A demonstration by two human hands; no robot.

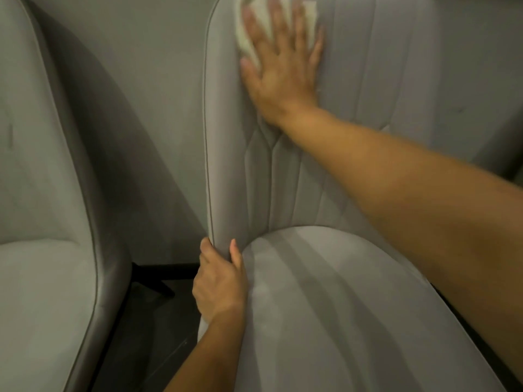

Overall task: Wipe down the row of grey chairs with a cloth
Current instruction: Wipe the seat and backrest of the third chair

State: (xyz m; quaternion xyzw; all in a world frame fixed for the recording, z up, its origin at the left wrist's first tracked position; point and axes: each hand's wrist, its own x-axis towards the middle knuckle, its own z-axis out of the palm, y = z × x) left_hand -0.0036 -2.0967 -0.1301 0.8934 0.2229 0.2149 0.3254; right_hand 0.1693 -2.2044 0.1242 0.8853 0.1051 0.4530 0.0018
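Observation:
A grey upholstered chair with a stitched backrest fills the middle and right of the view. My right hand lies flat with spread fingers high on its backrest, pressing a pale cloth against the fabric; the cloth shows around and between the fingers. My left hand grips the chair's left side edge where the backrest meets the seat, thumb on the front. A second grey chair stands to the left, untouched.
A plain grey wall runs behind the chairs. Between the two chairs is a narrow gap with dark floor and a black chair leg. Another grey chair's backrest edge shows at the far right.

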